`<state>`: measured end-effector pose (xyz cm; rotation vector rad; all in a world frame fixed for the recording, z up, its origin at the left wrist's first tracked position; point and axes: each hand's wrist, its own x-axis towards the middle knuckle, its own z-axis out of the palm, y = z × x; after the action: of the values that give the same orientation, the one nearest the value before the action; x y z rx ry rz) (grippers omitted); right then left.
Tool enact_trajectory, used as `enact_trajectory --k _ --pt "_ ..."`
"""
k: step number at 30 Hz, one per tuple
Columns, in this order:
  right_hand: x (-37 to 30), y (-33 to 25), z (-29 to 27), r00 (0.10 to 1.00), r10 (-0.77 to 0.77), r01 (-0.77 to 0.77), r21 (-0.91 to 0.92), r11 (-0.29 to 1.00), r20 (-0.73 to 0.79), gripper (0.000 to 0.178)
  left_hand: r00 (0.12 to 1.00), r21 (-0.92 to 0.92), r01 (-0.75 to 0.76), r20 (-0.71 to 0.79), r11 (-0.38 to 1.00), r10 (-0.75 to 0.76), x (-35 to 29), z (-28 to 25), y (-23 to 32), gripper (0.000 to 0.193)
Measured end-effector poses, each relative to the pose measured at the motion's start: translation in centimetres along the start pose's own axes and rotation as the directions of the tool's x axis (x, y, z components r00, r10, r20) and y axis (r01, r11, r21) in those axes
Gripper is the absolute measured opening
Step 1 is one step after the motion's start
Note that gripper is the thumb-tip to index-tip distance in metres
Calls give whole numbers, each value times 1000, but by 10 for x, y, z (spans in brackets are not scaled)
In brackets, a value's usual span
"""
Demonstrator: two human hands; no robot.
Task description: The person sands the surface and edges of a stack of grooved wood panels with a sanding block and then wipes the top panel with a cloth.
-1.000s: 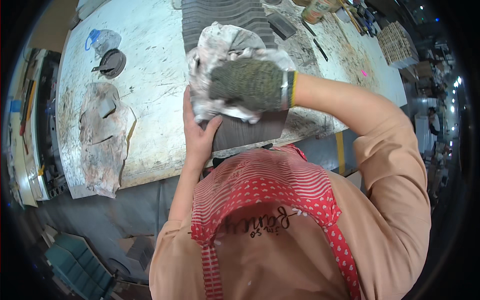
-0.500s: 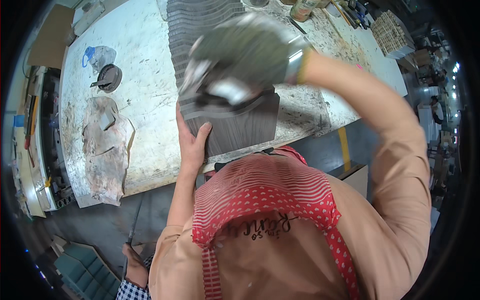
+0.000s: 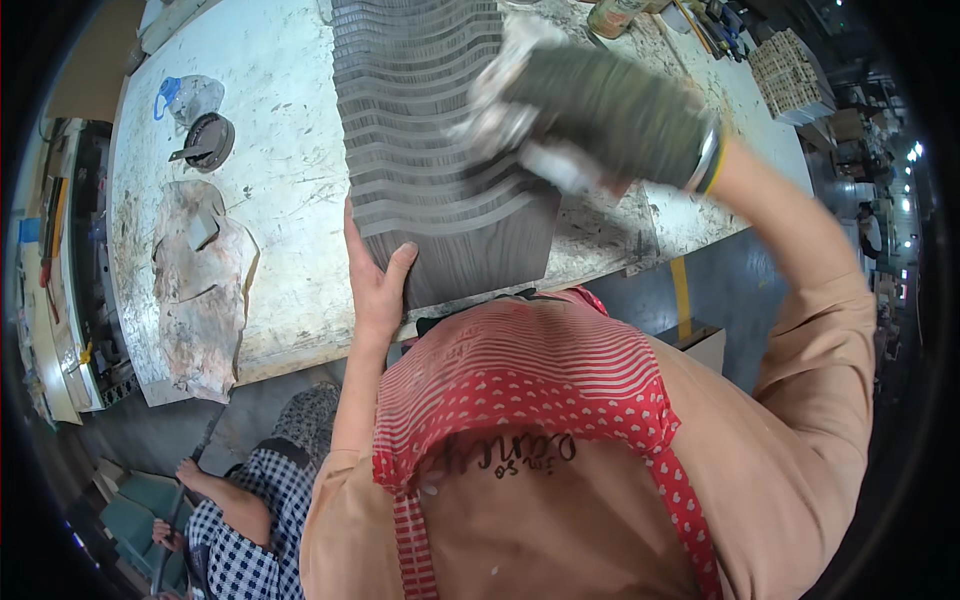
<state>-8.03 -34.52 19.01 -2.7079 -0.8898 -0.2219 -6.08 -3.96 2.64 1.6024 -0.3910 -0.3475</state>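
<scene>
A dark grey wood-grain panel (image 3: 425,140) with wavy ridges lies lengthwise on the worktable; its near end is smooth. My bare left hand (image 3: 378,290) grips the near left edge of the panel, thumb on top and fingers along the side, partly hidden. My right hand (image 3: 615,115), in a dark green glove, is closed on a crumpled whitish rag (image 3: 510,95) over the panel's right edge. Motion blurs the glove and the rag, so whether the rag touches the ridges I cannot tell.
On the stained white worktable (image 3: 290,240) lie a stained cloth (image 3: 195,330) with a small grey block (image 3: 203,230), a round dark lid (image 3: 210,140) and a clear plastic bottle (image 3: 195,98). A can (image 3: 610,18) stands far right. At lower left a co-worker (image 3: 250,510) holds a pole.
My right hand has swept to the right with the rag, uncovering the panel's ridges. My left hand keeps its grip. The co-worker has come further into view at lower left.
</scene>
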Motion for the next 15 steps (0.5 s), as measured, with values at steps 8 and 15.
enact_trajectory --k 8,15 --pt "-48 -23 52 962 -68 103 -118 988 266 34 997 22 71 33 997 -72 2 -6 0 90" --pt "-33 -32 14 971 181 -193 -61 979 -158 35 1000 -13 19 11 1000 -19 3 -3 -3 90"
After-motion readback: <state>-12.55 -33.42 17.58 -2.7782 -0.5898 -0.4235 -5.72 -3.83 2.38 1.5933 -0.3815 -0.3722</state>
